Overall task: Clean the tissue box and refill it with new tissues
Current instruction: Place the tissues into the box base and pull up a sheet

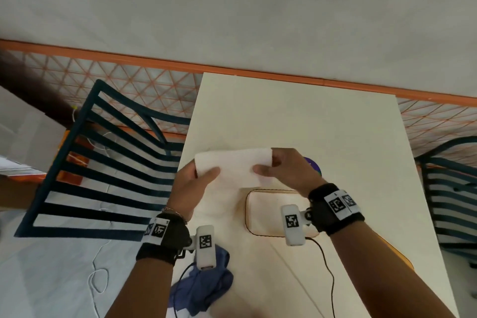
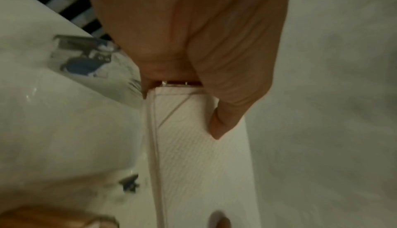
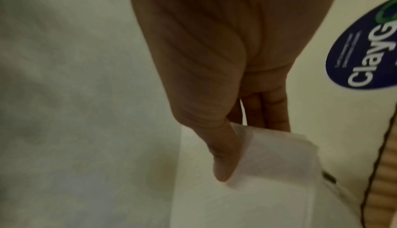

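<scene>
Both hands hold a white stack of folded tissues above the cream table. My left hand pinches its left end, thumb on top; the left wrist view shows the thumb lying on the tissues. My right hand pinches the right end, thumb on top of the tissues and fingers underneath. Just below the tissues lies the tissue box, a pale tray-like shape with a wooden rim, partly hidden by my right wrist.
A crumpled blue cloth lies at the table's near left edge. A round blue sticker sits on the table behind my right hand. Dark slatted chairs stand left and right of the table.
</scene>
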A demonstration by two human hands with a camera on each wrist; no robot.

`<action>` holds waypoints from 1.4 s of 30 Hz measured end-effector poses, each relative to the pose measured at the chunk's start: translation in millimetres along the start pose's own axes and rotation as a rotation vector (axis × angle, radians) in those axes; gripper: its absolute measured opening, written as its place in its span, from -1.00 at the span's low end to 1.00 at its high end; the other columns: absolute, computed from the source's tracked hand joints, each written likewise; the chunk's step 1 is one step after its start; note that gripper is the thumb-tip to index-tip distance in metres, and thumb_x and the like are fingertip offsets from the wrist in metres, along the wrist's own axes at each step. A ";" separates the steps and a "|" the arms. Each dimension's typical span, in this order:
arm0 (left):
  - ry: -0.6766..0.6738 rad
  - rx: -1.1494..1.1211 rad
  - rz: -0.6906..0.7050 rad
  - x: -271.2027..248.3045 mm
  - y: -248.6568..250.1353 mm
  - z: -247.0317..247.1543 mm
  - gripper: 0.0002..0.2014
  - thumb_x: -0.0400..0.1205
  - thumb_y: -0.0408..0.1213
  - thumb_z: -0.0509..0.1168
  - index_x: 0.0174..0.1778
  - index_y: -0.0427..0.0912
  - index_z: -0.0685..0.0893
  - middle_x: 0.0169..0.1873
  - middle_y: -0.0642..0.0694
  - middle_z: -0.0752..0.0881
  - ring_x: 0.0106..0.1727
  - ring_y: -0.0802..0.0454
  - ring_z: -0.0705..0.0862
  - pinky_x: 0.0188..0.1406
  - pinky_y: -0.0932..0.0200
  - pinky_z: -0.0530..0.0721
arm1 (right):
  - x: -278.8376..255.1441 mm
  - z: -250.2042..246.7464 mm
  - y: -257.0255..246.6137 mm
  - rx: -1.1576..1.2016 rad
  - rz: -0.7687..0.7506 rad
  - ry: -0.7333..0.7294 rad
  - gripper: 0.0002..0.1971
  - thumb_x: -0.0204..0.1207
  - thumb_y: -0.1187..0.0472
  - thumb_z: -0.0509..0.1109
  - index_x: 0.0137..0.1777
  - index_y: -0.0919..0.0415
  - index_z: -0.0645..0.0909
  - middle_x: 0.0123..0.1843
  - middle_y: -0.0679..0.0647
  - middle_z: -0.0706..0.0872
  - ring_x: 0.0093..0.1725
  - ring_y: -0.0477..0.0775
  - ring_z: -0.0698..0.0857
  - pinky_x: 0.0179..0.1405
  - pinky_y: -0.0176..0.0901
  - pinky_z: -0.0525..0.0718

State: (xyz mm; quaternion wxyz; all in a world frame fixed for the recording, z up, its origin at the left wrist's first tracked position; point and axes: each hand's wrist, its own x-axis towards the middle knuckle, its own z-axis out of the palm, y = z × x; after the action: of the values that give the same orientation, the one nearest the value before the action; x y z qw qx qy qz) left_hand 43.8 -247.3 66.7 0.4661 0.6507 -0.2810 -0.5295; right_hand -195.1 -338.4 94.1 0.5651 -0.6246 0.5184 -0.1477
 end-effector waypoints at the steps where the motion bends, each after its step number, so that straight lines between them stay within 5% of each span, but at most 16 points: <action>1: -0.038 0.001 -0.010 -4.4 1.7 7.1 -0.78 0.62 -0.26 0.50 0.18 -0.01 0.79 0.00 0.02 0.89 -0.04 0.13 0.85 -0.12 0.14 0.80 | -12.2 -7.8 1.7 0.031 0.015 0.011 -0.77 0.47 0.12 0.63 0.11 0.07 0.81 -0.02 -0.08 0.90 -0.02 -0.11 0.86 -0.07 -0.32 0.78; 5: -0.084 0.128 -0.069 -17.3 -15.2 44.8 -0.76 0.53 -0.19 0.58 0.10 -0.01 0.80 -0.02 0.05 0.89 0.04 0.05 0.86 0.09 -0.11 0.84 | -51.8 -31.7 33.3 0.005 0.118 0.069 -0.83 0.47 0.12 0.63 0.03 0.08 0.83 -0.09 -0.03 0.90 -0.08 -0.01 0.87 -0.03 -0.12 0.81; 11: 0.022 0.409 -0.123 -36.9 -45.5 94.7 -0.43 0.38 -0.15 0.66 0.29 0.04 0.62 -0.05 0.05 0.84 -0.09 0.20 0.79 -0.02 0.08 0.82 | -74.7 -46.0 103.0 -0.144 0.346 0.106 -0.78 0.39 0.08 0.62 0.02 0.10 0.82 -0.10 0.00 0.88 -0.08 0.10 0.84 0.08 0.13 0.82; 18: 0.055 0.551 -0.020 -52.3 -44.4 113.5 -0.27 0.48 -0.34 0.57 0.54 -0.06 0.40 0.16 -0.19 0.78 0.04 -0.04 0.74 0.06 0.25 0.63 | -69.5 -36.0 108.2 -0.386 0.379 0.172 -0.75 0.38 0.07 0.66 -0.11 0.22 0.75 -0.25 0.00 0.76 -0.19 0.06 0.75 -0.31 -0.26 0.60; 23: 0.062 0.592 -0.030 -54.7 -45.9 112.9 -0.20 0.44 -0.35 0.60 0.55 -0.06 0.34 0.19 -0.25 0.78 0.11 -0.12 0.79 0.17 0.06 0.77 | -67.2 -33.4 105.8 -0.465 0.417 0.150 -0.67 0.31 -0.01 0.69 -0.11 0.21 0.74 -0.25 0.05 0.81 -0.14 0.10 0.79 -0.21 -0.21 0.70; 27: 0.058 0.705 -0.033 -53.3 -46.8 114.4 -0.18 0.44 -0.29 0.59 0.57 -0.07 0.31 0.22 -0.23 0.76 0.25 -0.16 0.74 0.17 0.09 0.69 | -63.5 -30.3 101.6 -0.490 0.456 0.169 -0.57 0.24 -0.02 0.73 -0.04 0.25 0.75 -0.23 0.06 0.83 -0.21 0.07 0.81 -0.09 -0.09 0.83; 32: 0.126 1.006 0.146 -56.6 -41.7 114.2 -0.27 0.44 -0.08 0.58 0.50 0.04 0.41 0.25 0.02 0.65 0.20 -0.02 0.71 -0.09 0.20 0.58 | -69.4 -28.6 90.9 -0.681 0.431 0.277 -0.45 0.20 -0.13 0.75 0.06 0.20 0.73 -0.08 0.05 0.79 -0.13 0.07 0.75 -0.19 -0.18 0.67; 36: -0.096 1.038 0.282 -55.1 -46.6 113.0 -0.53 0.49 -0.21 0.55 0.30 0.13 0.64 0.16 0.15 0.60 0.15 0.10 0.68 -0.02 0.28 0.64 | -78.3 -32.1 89.9 -0.689 0.293 0.320 -0.50 0.24 -0.01 0.76 0.16 0.10 0.77 0.02 0.01 0.85 -0.04 0.01 0.78 -0.07 -0.22 0.69; 42: -0.328 1.179 0.279 -44.5 -66.5 114.5 -0.41 0.49 -0.37 0.52 0.44 0.06 0.59 0.41 0.11 0.51 0.46 0.11 0.50 0.32 0.21 0.61 | -79.8 -11.8 104.5 -0.804 0.145 0.026 -0.39 0.31 0.20 0.68 0.40 -0.05 0.66 0.40 -0.09 0.69 0.37 0.04 0.64 0.37 -0.18 0.53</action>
State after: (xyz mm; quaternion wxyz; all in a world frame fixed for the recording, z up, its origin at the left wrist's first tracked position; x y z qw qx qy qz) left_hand -86.1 -217.3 25.0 0.0446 0.6659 -0.6759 -0.3126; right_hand -287.8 -261.5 40.1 0.2781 -0.7556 0.5847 0.0991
